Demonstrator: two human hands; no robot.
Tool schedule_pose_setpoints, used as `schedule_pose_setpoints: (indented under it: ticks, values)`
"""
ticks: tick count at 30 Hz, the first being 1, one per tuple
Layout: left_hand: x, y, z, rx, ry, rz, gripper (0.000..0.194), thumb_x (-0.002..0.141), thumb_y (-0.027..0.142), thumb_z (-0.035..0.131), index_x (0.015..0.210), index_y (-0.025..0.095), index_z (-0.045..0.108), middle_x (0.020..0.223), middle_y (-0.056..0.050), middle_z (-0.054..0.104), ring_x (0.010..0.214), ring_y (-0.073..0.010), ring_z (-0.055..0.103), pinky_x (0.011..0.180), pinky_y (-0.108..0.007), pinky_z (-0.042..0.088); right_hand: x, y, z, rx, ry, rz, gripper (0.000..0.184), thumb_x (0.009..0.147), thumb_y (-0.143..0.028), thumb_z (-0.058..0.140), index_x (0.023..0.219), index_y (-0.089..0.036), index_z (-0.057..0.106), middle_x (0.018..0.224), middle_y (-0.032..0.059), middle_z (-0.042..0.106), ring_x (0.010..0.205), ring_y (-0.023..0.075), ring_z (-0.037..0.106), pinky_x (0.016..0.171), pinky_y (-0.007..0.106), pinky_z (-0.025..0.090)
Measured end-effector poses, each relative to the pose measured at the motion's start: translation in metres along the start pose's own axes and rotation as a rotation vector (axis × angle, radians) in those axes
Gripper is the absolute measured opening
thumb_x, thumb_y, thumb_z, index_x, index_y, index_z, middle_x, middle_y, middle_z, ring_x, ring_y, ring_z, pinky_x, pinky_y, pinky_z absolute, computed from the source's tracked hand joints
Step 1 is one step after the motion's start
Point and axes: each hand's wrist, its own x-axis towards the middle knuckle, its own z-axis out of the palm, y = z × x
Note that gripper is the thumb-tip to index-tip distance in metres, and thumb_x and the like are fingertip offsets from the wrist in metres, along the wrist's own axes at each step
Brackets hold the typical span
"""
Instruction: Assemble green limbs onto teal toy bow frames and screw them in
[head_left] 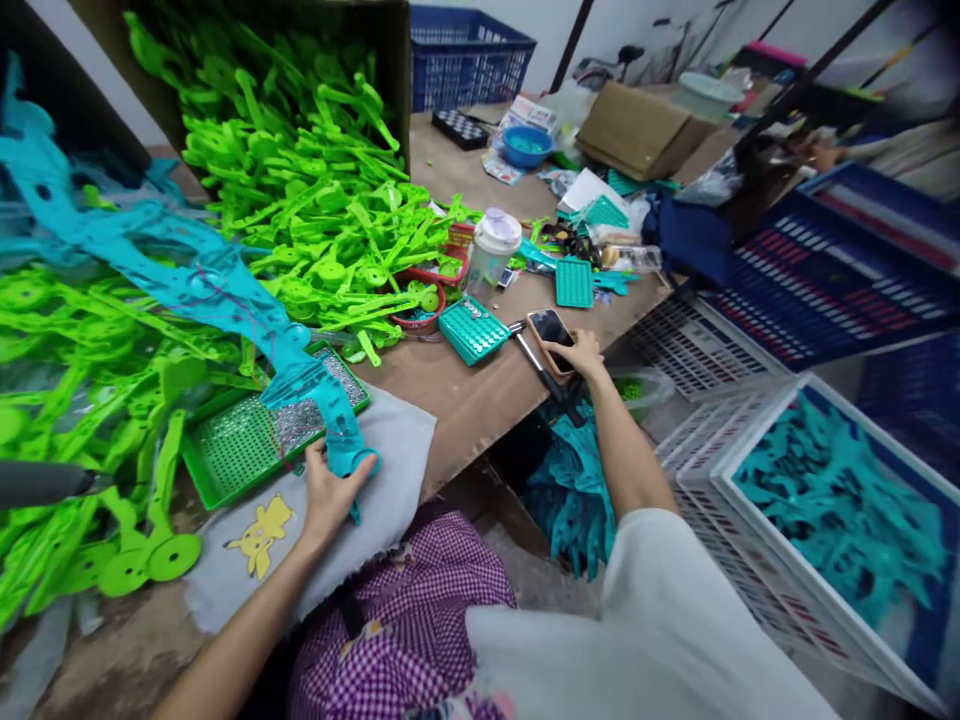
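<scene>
My left hand (pixel 330 495) is closed around the lower end of a long turquoise plastic part (pixel 217 285) with a thin red wire along it. The part slants up to the left, over a green basket (pixel 225 455) of small metal pieces. Below this hand lies a grey cloth (pixel 397 430) with a yellow cartoon figure. My right hand (pixel 581 352) grips a phone (pixel 551 330) at the table's edge, thumb across its screen. Beside the phone lies a hammer-like tool (pixel 536 355) with a metal shaft and black handle. A teal tray (pixel 474 330) holding small round pieces is left of it.
Lime-green plastic parts (pixel 322 220) are heaped across the table's left and back. A lidded plastic jar (pixel 495 245) and a blue bowl (pixel 527 145) stand farther back. At right, a white crate (pixel 832 600) holds turquoise parts; more turquoise parts (pixel 574 480) lie below the table edge.
</scene>
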Motion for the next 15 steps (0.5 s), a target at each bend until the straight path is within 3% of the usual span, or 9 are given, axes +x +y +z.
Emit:
schedule_pose_setpoints:
  ticks: [8, 15]
  values:
    - [0.002, -0.001, 0.003, 0.006, 0.004, 0.018, 0.074, 0.054, 0.056, 0.083, 0.108, 0.023, 0.045, 0.1, -0.005, 0.059, 0.092, -0.0276, 0.063, 0.088, -0.047, 0.053, -0.002, -0.001, -0.003, 0.102, -0.054, 0.064, 0.083, 0.068, -0.075, 0.07, 0.133, -0.025, 0.055, 0.149, 0.0157, 0.049, 0.137, 0.0393, 0.042, 0.113, 0.065, 0.025]
    - [-0.001, 0.001, 0.0, 0.001, 0.008, 0.026, 0.07, 0.056, 0.055, 0.082, 0.108, 0.023, 0.046, 0.098, -0.003, 0.058, 0.091, -0.026, 0.063, 0.087, -0.046, 0.053, -0.003, -0.005, -0.014, -0.039, -0.102, -0.006, 0.084, 0.074, -0.072, 0.068, 0.137, -0.018, 0.054, 0.148, 0.023, 0.047, 0.136, 0.0432, 0.041, 0.11, 0.062, 0.027]
